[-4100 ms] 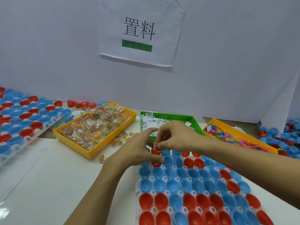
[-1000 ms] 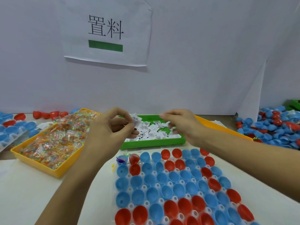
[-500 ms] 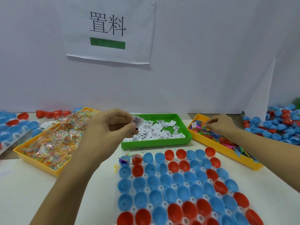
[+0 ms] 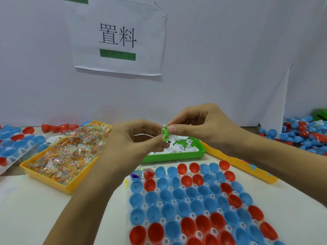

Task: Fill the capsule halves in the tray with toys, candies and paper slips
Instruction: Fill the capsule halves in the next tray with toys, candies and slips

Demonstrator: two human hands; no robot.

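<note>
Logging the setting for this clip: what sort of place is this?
Probably a small assembly or packing workstation. A capsule tray of red and blue halves lies in front, bins of candy packets and paper slips behind it, loose capsule halves piled at right, and a printed sign on the partition.

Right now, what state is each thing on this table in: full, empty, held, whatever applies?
Left hand: holds a paper slip.
Right hand: pinches a green toy against the slip.
Capsule tray: most halves empty; two at the far left corner hold items.
Candy bin: full of packets.
Green bin: holds slips.
Toy bin: mostly hidden.
</note>
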